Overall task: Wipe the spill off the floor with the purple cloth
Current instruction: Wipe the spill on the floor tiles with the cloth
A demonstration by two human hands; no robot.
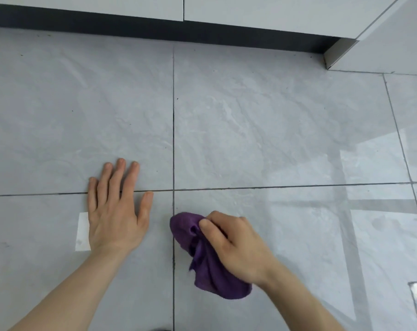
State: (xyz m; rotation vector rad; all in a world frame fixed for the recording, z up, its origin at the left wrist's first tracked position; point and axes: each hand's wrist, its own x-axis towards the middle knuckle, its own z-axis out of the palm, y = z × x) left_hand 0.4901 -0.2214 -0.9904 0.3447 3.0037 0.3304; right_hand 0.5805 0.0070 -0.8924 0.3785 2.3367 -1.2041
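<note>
Right hand (238, 247) grip clenched on purple cloth (202, 266) on floor (262, 139); left hand (114, 211) flat, grip released

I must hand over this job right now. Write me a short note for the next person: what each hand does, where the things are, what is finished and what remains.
Left hand: open, flat on the floor, fingers spread, holding nothing.
Right hand: closed on the bunched purple cloth, which is down on the tile just right of the vertical grout line.
Spill: no clear puddle shows; faint streaks on the tile ahead of the cloth may be wet, but I cannot tell.
Done: cloth is in hand and on the floor.
Left: wipe any damp area and check the tile is dry.
</note>
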